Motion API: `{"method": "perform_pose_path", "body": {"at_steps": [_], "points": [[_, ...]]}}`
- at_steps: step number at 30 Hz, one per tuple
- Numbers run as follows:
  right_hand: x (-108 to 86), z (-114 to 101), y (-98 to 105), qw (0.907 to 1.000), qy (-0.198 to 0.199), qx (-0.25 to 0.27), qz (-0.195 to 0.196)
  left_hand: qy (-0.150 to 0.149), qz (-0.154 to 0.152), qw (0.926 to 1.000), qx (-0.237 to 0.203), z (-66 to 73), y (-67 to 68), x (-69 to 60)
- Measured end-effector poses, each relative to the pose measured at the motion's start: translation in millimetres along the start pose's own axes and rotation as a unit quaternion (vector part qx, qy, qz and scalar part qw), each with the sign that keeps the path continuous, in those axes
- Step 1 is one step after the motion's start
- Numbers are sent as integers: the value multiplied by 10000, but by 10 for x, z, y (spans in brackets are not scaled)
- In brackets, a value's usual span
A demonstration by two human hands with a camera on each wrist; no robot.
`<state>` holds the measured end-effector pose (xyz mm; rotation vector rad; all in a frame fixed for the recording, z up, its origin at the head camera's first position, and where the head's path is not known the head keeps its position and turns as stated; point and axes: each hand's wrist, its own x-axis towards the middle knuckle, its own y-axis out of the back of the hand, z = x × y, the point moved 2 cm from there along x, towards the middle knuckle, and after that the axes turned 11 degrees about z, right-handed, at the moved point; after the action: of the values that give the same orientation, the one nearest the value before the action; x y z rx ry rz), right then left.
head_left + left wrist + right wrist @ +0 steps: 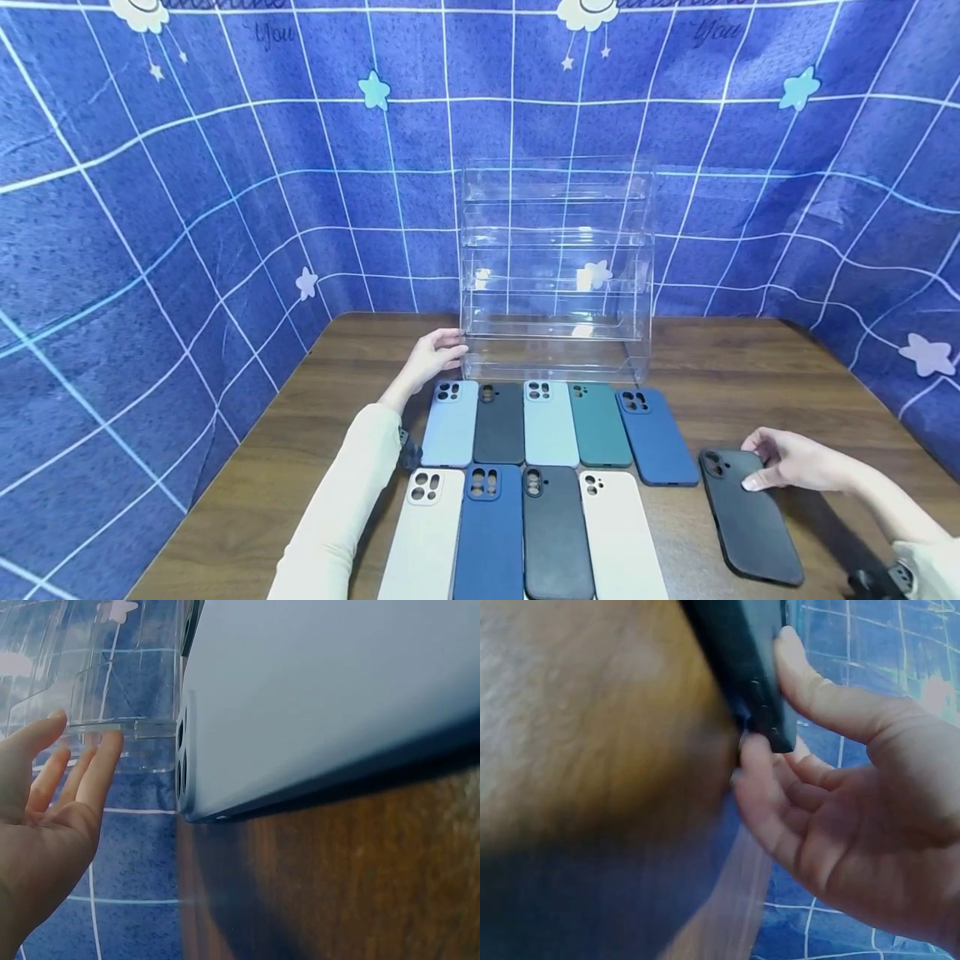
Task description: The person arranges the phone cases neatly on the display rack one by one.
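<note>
Blue gridded fabric hangs behind a wooden tabletop, where the right hand pinches the upper right edge of a black phone case, right of nine other cases laid in two rows. Fingers loosely extended, the left hand touches the left side of a clear tiered rack.

Blue cloth — white-gridded, printed with stars — hangs behind and beside a brown wood-grain table.

free tabletop right of transparent rack, phone cases before it
</note>
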<state>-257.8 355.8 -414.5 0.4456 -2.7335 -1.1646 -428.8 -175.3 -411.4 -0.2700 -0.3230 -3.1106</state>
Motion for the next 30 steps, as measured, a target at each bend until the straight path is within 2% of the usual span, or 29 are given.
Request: {"method": "perform_pose_path", "body": {"at_steps": [3,5,9,12,17,22,27,30], "points": [[15,0,18,9993,-251,129,226,-196,114,9992,318,13,11,5],[22,-3,40,9980,-364,-26,513,-285,139,9989,358,19,18,14],[39,-10,80,9937,-400,-258,1010,-298,34,9995,-84,39,20,34],[54,-25,99,9921,-278,-115,1214,-270,-76,9990,-358,58,8,40],[82,-59,154,9882,68,258,1506,-239,-181,9990,-321,66,-23,39],[126,-85,228,9774,458,871,1872,-240,-230,9987,-395,47,-18,48],[146,-123,299,9704,489,657,2273,-313,-298,9984,-368,51,-17,43],[147,-162,323,9693,507,514,2350,-338,-286,9985,-313,57,-19,33]]}}
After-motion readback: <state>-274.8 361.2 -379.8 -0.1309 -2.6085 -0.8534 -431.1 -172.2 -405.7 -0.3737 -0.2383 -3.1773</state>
